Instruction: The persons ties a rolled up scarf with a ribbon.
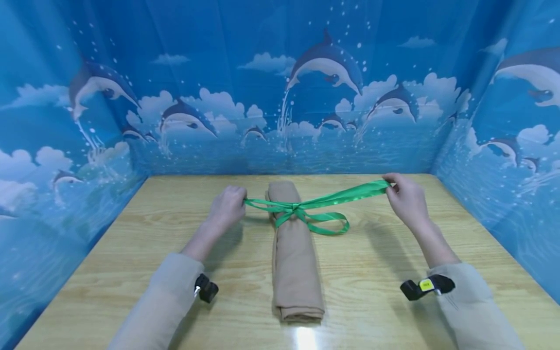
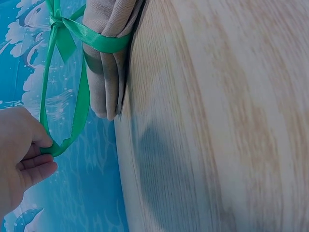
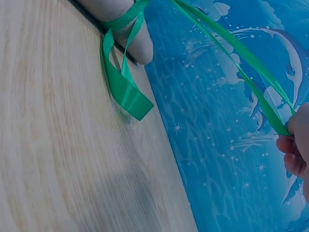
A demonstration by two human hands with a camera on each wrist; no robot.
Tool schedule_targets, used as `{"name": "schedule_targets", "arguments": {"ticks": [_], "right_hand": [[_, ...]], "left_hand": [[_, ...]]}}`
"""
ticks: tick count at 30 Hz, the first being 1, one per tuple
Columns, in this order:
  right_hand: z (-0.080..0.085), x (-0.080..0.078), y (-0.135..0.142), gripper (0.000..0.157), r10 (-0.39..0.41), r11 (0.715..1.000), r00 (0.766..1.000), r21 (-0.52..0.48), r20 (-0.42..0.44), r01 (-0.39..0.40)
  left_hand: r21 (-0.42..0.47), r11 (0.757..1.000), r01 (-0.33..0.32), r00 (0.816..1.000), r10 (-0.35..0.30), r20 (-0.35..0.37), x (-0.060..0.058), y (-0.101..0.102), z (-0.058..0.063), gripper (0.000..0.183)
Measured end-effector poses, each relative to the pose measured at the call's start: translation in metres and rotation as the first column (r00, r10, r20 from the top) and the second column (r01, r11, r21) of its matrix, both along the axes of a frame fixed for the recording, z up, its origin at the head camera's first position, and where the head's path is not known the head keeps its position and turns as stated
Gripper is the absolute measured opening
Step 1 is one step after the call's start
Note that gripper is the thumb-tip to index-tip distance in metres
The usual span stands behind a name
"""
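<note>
A rolled beige cloth (image 1: 297, 272) lies lengthwise on the wooden table, its far part bound by a green ribbon (image 1: 350, 195) with a knot on top. My left hand (image 1: 228, 206) pinches one ribbon loop, left of the roll; the left wrist view shows the loop (image 2: 83, 104) running from the knot to thumb and fingers. Out to the right, my right hand (image 1: 407, 197) pinches the far end of a longer loop, drawn out straight above the table. Another ribbon length (image 3: 126, 96) hangs curled on the roll's right side.
The wooden table (image 1: 175, 228) is enclosed at the back and both sides by a blue curtain (image 1: 245, 97) printed with dolphins and clouds. Black wrist cameras sit on both sleeves, the left camera (image 1: 206, 288) and the right camera (image 1: 411, 290).
</note>
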State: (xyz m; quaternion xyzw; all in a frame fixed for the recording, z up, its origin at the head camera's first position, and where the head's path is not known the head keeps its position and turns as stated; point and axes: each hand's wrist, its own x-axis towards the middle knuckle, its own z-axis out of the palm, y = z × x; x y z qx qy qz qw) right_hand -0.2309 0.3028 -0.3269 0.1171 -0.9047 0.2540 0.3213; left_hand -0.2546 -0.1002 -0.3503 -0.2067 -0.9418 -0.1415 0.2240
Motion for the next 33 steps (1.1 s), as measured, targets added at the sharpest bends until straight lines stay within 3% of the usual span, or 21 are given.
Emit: {"name": "schedule_targets", "arguments": {"ticks": [5, 23, 28, 33], "right_hand": [[-0.002, -0.001, 0.005, 0.021, -0.027, 0.994, 0.996, 0.105, -0.09, 0.036], [-0.006, 0.005, 0.022, 0.012, -0.067, 0.97, 0.997, 0.231, -0.047, 0.076], [-0.01, 0.004, 0.027, 0.008, -0.03, 0.962, 0.99, 0.266, -0.135, 0.065], [-0.014, 0.002, 0.03, 0.007, 0.023, 0.942, 0.97, 0.33, -0.242, 0.06]], "left_hand": [[0.007, 1.0, 0.006, 1.0, -0.006, -0.018, 0.0, -0.001, -0.001, 0.014], [0.005, 1.0, -0.011, 1.0, 0.011, 0.013, -0.001, -0.005, -0.001, 0.014], [-0.017, 0.999, -0.032, 0.998, 0.032, 0.055, 0.0, -0.007, 0.0, 0.016], [-0.035, 0.999, -0.017, 0.996, 0.02, 0.081, 0.0, -0.009, 0.001, 0.016]]}}
